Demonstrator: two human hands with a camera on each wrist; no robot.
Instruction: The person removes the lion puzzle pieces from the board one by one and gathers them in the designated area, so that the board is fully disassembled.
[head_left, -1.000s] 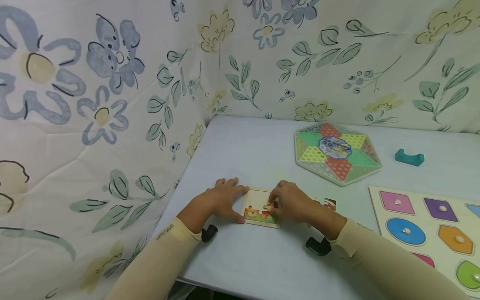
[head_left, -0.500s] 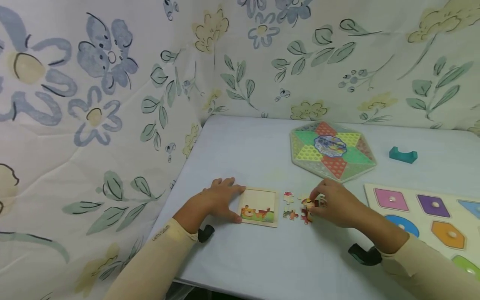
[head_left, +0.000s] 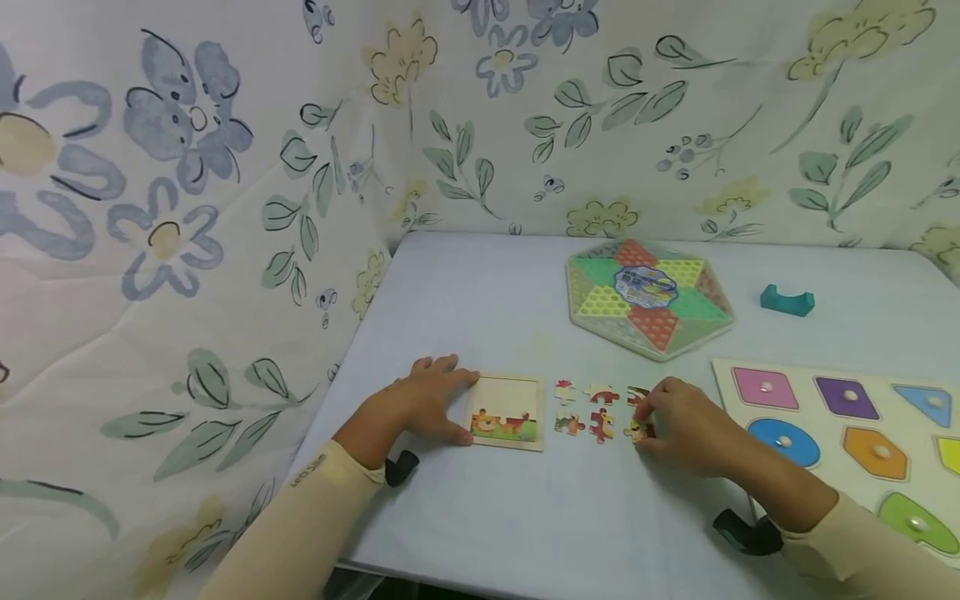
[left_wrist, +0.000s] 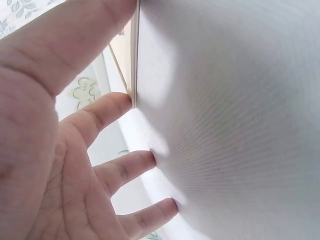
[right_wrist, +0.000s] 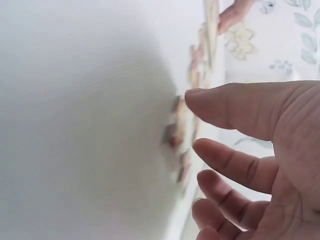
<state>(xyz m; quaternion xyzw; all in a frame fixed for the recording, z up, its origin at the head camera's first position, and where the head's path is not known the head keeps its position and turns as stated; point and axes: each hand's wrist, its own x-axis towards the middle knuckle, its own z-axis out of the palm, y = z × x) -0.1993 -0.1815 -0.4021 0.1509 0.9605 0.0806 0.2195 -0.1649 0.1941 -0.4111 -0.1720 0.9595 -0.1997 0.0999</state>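
The right hand (head_left: 688, 427) has left the frame (head_left: 540, 412) for the rightmost loose pieces (head_left: 638, 430), thumb and fingers parted, gripping nothing. The left hand (head_left: 415, 410), fingers spread, touches the frame toward the table's (head_left: 480, 292) left edge; the frame's lower row (head_left: 504, 426) looks filled, the rest bare.

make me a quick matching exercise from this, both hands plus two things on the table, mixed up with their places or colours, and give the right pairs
Column one
1. left hand
2. right hand
3. hexagonal board
4. notched block

Column two
A. plain teal
B. at the left edge of the wooden frame
C. patterned with red, yellow and green triangles
D. at the right end of the loose puzzle pieces

Right pairs: 1-B, 2-D, 3-C, 4-A
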